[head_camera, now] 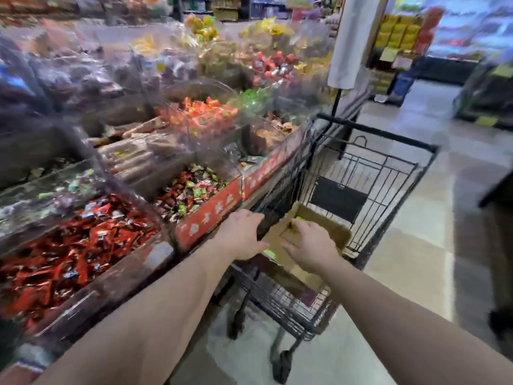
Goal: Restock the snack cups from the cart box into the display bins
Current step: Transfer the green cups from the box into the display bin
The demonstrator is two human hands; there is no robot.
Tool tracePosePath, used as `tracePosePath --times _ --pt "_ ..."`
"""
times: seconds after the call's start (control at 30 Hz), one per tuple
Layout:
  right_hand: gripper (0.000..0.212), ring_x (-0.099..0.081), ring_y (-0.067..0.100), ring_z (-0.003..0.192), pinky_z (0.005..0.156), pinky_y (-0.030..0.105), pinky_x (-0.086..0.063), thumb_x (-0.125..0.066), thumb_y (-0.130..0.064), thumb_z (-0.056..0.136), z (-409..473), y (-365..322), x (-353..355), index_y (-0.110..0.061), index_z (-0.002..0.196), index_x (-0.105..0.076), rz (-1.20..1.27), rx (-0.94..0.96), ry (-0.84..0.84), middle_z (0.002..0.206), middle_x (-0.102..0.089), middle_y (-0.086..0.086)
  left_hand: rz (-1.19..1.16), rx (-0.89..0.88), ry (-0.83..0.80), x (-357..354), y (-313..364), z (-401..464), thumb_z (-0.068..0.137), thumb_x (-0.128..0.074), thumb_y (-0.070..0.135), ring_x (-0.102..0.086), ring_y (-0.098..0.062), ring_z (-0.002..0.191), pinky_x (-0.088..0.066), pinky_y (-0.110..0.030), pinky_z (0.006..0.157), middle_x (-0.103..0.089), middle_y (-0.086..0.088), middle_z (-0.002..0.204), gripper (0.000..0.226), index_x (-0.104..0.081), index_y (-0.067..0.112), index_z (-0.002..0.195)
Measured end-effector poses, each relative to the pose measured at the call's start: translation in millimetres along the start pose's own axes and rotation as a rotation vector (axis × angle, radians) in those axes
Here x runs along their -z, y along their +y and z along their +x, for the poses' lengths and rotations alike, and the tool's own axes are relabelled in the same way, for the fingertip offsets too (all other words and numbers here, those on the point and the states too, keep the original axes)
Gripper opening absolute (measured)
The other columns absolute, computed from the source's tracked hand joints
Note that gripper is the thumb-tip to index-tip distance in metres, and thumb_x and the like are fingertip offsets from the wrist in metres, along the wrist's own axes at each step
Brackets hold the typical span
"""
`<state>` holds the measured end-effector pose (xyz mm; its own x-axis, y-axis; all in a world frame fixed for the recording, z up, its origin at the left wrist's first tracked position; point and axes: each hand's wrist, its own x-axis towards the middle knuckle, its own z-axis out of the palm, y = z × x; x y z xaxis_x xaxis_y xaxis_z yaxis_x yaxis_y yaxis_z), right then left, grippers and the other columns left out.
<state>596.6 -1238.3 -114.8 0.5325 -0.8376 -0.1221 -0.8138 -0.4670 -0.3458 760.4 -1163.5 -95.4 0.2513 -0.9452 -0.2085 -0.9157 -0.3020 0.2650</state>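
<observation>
An open brown cardboard box (327, 229) sits in the near end of a black wire cart (388, 173). My right hand (308, 243) reaches down into the box, fingers bent over its inside. A bit of a green snack cup (300, 218) shows at those fingertips, but blur hides whether the fingers hold it. My left hand (241, 234) lies palm down at the box's left wall, fingers fairly straight. Another green patch (270, 254) shows between the two hands. Clear display bins (194, 190) of wrapped sweets stand to the left.
The cart is parked against the red-fronted display counter (211, 215). Nearest me is a bin of red-wrapped sweets (69, 245). A pole with a white bag roll (352, 43) rises behind the cart. Tiled aisle floor (416, 245) lies to the right, with more shelving beyond.
</observation>
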Motion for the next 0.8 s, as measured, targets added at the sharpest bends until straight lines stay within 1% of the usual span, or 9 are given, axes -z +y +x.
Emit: tracePosePath --times 0.07,0.23,0.33,0.47,0.57,0.63,0.7,0.8 --pt "0.073 -0.036 0.027 0.136 0.109 0.038 -0.035 -0.06 -0.05 0.086 11.3 29.2 1.8 -0.028 0.148 -0.028 0.009 -0.04 -0.002 0.147 -0.04 0.006 -0.014 -0.033 -0.032 -8.5 12.1 28.0 0.085 -0.06 0.054 -0.024 -0.031 0.14 -0.03 -0.044 0.112 -0.028 -0.008 0.152 0.08 -0.024 0.024 0.15" --pt "0.079 -0.036 0.029 0.135 0.108 0.041 -0.038 -0.062 -0.049 0.085 58.4 78.6 -4.3 -0.032 0.149 -0.021 0.048 -0.145 -0.067 0.148 -0.036 0.008 -0.036 -0.051 -0.122 -35.6 19.1 102.9 0.08 -0.067 0.05 -0.031 -0.032 0.136 -0.034 -0.043 0.11 -0.036 -0.008 0.147 0.079 -0.03 0.025 0.146" --pt "0.079 -0.038 0.028 0.134 0.109 0.041 -0.037 -0.064 -0.047 0.085 97.2 98.5 -10.6 -0.032 0.149 -0.021 0.071 -0.173 -0.106 0.149 -0.035 0.008 -0.072 -0.041 -0.179 -54.2 5.7 149.4 0.079 -0.069 0.047 -0.033 -0.031 0.133 -0.034 -0.039 0.107 -0.038 -0.008 0.143 0.076 -0.034 0.026 0.143" --pt "0.077 -0.042 0.028 0.132 0.11 0.038 -0.037 -0.063 -0.047 0.085 148.6 118.5 -22.5 -0.031 0.149 -0.022 0.085 -0.235 -0.216 0.147 -0.035 0.009 -0.088 -0.006 -0.253 -74.9 -17.3 200.8 0.075 -0.071 0.052 -0.039 -0.028 0.131 -0.035 -0.034 0.107 -0.042 -0.008 0.142 0.085 -0.032 0.025 0.146" --pt "0.073 -0.043 0.029 0.132 0.108 0.035 -0.036 -0.063 -0.044 0.087 191.8 130.5 -37.3 -0.032 0.148 -0.025 0.114 -0.271 -0.261 0.151 -0.032 0.01 -0.145 0.03 -0.267 -92.1 -29.9 238.7 0.074 -0.072 0.049 -0.04 -0.027 0.132 -0.035 -0.033 0.109 -0.043 -0.009 0.142 0.087 -0.033 0.022 0.146" --pt "0.071 -0.046 0.029 0.13 0.104 0.035 -0.04 -0.064 -0.04 0.087 210.1 135.8 -57.6 -0.033 0.147 -0.026 0.126 -0.274 -0.347 0.153 -0.03 0.009 -0.207 0.068 -0.278 -111.6 -34.5 250.9 0.072 -0.072 0.046 -0.041 -0.027 0.13 -0.035 -0.033 0.108 -0.044 -0.009 0.14 0.086 -0.034 0.021 0.146" --pt "0.071 -0.046 0.029 0.13 0.104 0.034 -0.042 -0.064 -0.036 0.087 224.3 140.7 -80.0 -0.033 0.147 -0.025 0.124 -0.24 -0.456 0.156 -0.025 0.005 -0.251 0.109 -0.296 -133.4 -34.9 254.6 0.072 -0.073 0.045 -0.043 -0.026 0.128 -0.035 -0.031 0.107 -0.046 -0.008 0.138 0.086 -0.035 0.022 0.145" --pt "0.067 -0.042 0.028 0.133 0.104 0.032 -0.039 -0.06 -0.033 0.09 255.0 151.2 -105.8 -0.026 0.148 -0.026 0.112 -0.192 -0.567 0.151 -0.034 0.008 -0.322 0.221 -0.284 -164.9 -35.1 261.0 0.075 -0.071 0.039 -0.039 -0.023 0.13 -0.032 -0.028 0.108 -0.042 -0.002 0.14 0.083 -0.033 0.024 0.146"
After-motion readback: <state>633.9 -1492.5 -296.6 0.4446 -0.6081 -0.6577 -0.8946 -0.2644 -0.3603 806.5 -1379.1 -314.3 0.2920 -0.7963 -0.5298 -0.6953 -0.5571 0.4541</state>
